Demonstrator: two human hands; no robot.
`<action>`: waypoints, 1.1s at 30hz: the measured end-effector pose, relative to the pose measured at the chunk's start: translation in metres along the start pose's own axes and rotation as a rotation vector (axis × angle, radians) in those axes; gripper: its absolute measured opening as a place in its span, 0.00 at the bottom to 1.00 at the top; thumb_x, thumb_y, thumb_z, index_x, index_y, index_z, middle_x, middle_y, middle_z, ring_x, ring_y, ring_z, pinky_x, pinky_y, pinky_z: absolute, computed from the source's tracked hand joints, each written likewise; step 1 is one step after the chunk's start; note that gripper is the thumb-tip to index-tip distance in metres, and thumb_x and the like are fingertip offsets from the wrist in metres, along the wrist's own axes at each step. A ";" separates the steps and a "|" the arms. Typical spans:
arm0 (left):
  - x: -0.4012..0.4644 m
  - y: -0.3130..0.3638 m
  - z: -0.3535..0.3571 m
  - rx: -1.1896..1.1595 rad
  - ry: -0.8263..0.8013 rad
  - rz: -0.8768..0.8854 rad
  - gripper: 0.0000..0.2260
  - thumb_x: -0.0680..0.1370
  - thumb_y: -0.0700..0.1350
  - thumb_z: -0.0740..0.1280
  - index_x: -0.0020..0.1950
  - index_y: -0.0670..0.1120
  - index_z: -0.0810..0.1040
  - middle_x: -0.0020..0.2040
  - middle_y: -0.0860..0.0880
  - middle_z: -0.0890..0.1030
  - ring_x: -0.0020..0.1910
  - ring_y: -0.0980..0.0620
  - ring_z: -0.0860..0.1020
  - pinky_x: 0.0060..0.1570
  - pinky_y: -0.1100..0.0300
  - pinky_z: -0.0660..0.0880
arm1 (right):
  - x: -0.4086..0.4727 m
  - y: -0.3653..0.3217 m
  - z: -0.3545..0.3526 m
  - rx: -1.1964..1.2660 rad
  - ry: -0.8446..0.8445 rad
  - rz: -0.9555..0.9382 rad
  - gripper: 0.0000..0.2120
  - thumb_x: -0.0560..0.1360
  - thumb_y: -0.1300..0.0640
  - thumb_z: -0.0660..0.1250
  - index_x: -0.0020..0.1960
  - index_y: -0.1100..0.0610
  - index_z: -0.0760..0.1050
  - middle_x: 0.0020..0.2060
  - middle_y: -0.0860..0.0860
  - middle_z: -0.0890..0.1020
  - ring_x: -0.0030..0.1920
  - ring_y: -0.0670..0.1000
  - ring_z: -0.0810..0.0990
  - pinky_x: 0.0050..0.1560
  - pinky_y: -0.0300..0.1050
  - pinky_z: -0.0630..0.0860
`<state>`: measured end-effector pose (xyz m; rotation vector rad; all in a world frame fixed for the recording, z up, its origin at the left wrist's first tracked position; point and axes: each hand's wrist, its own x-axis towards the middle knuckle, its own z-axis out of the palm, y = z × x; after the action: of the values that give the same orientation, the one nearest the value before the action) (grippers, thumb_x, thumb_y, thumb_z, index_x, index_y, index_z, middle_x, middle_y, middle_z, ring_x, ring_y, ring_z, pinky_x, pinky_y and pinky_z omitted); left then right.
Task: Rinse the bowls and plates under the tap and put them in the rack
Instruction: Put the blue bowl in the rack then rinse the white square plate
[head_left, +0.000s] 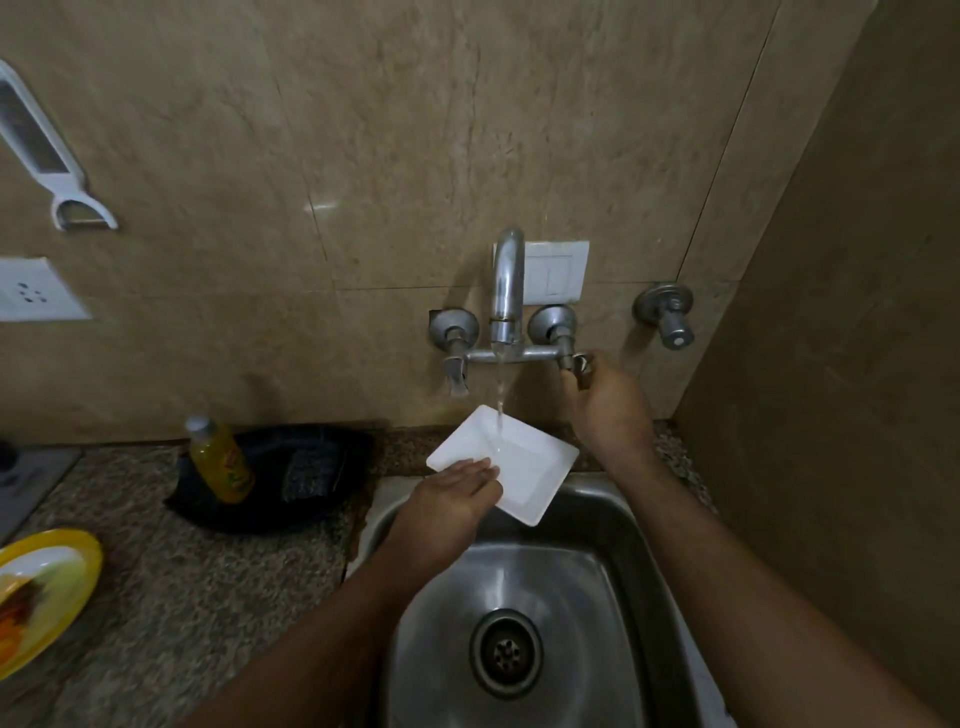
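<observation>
I hold the white square plate (524, 467) in my left hand (457, 499), fingers laid flat over its near-left corner and thumb hidden beneath, so it is pinched at that one corner only. The plate sits above the back of the sink (613, 525), turned like a diamond, one corner pointing to the wall, and tilted a little down towards me. The stream from the tap (506, 280) lands on its far half, just beyond my fingertips.

My right hand (608, 405) is up at the right valve handle (579, 366), fingers curled round it, well to the right of the plate and higher.

What matters next, I think, is that the plate lies wholly to the right of my holding hand, with the water striking off to the far side. To wet the rest, I would need to swing the near corner under the stream, or bring the right hand down from the handle to rub the face. No rack shows here. A yellow plate (41, 592) waits on the table (197, 587) at far left, nearer my left arm.
</observation>
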<state>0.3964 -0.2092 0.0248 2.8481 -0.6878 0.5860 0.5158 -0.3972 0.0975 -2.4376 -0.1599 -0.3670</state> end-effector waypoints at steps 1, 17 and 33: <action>0.000 -0.001 0.000 -0.007 0.009 0.008 0.22 0.55 0.33 0.78 0.48 0.42 0.84 0.52 0.44 0.85 0.53 0.47 0.84 0.55 0.52 0.79 | 0.000 -0.002 0.000 -0.062 -0.006 -0.046 0.05 0.80 0.50 0.63 0.52 0.51 0.74 0.38 0.48 0.78 0.34 0.45 0.72 0.31 0.39 0.62; -0.038 -0.010 -0.030 0.106 0.199 0.209 0.04 0.77 0.37 0.66 0.44 0.43 0.79 0.63 0.43 0.81 0.68 0.41 0.74 0.68 0.45 0.70 | -0.088 0.014 0.017 0.574 -0.515 0.239 0.01 0.74 0.57 0.74 0.43 0.53 0.84 0.41 0.50 0.87 0.43 0.53 0.85 0.50 0.56 0.81; -0.038 0.030 -0.067 -0.644 0.216 -0.917 0.10 0.77 0.45 0.71 0.55 0.43 0.83 0.50 0.48 0.85 0.51 0.52 0.82 0.49 0.64 0.73 | -0.130 -0.014 -0.006 0.543 -0.310 0.011 0.07 0.77 0.58 0.70 0.52 0.47 0.79 0.48 0.44 0.82 0.49 0.44 0.80 0.47 0.40 0.78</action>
<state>0.3288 -0.2041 0.0719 2.1046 0.4121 0.3900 0.3878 -0.3930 0.0716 -1.9381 -0.3329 0.0626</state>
